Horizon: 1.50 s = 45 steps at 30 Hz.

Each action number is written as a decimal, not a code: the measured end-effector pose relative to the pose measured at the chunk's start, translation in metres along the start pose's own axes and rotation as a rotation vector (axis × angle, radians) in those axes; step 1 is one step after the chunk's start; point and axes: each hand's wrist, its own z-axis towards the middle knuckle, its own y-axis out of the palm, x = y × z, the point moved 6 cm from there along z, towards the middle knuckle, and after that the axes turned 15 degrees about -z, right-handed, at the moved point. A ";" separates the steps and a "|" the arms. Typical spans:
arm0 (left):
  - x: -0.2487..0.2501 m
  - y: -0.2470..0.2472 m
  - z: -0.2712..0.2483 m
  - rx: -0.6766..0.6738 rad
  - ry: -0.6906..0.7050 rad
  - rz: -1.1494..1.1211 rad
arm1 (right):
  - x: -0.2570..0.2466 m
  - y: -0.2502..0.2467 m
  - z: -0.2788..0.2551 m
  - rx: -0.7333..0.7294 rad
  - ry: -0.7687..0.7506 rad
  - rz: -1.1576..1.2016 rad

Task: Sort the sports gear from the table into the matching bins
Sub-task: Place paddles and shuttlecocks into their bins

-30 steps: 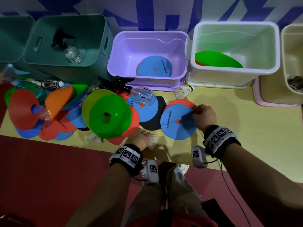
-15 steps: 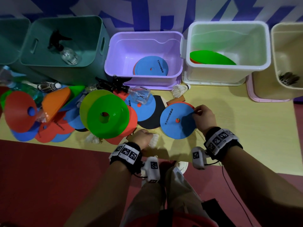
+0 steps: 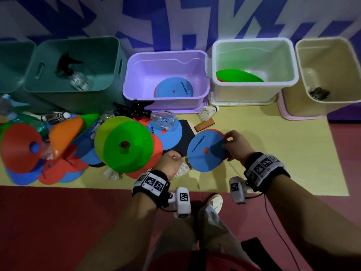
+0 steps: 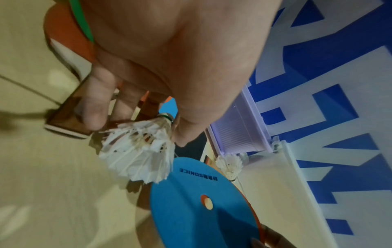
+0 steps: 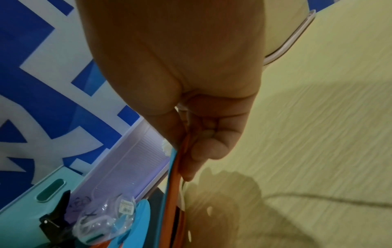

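Observation:
My right hand pinches the right edge of a flat blue disc with an orange disc stacked under it, lifted and tilted above the yellow table. Thumb and fingers clamp the stacked rims. My left hand curls round a white shuttlecock, feathers sticking out toward the blue disc. The purple bin holds a blue disc. A second white shuttlecock lies in front of that bin.
Teal bin holds a spray bottle. White bin holds green and orange cones; beige bin holds dark shuttlecocks. Green cones, orange and red cones, blue discs, spray bottles and a black paddle crowd the table's left half.
The blue and orange discs have come up off the table in my right hand and tilted. My left hand has stayed clenched on the shuttlecock.

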 end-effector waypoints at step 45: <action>0.362 0.343 0.027 0.005 0.507 -0.089 | 0.187 -0.420 -0.034 0.703 -0.011 0.698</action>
